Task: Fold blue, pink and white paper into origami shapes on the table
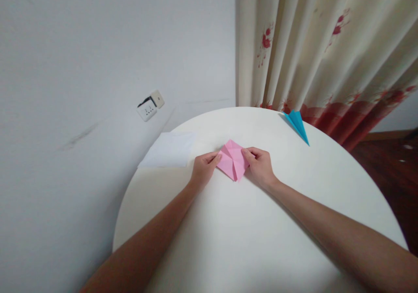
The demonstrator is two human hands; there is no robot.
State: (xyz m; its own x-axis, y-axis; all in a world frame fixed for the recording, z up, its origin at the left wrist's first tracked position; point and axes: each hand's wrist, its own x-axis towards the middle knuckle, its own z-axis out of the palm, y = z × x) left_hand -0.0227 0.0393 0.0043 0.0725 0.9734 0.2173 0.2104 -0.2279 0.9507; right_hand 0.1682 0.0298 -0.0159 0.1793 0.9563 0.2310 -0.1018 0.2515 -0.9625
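Observation:
A partly folded pink paper (232, 160) lies flat on the round white table (261, 232), a little beyond its middle. My left hand (203, 169) presses its fingertips on the paper's left corner. My right hand (260, 166) presses down on the paper's right side with the thumb and forefinger over its edge. Both hands rest on the tabletop, one on each side of the paper, and creases run across the pink sheet between them.
A white sheet of paper (168, 150) lies at the table's left edge. A blue paper plane (298, 125) sits at the far right edge by the flowered curtain (326, 49). A wall socket (150, 106) is on the white wall at left.

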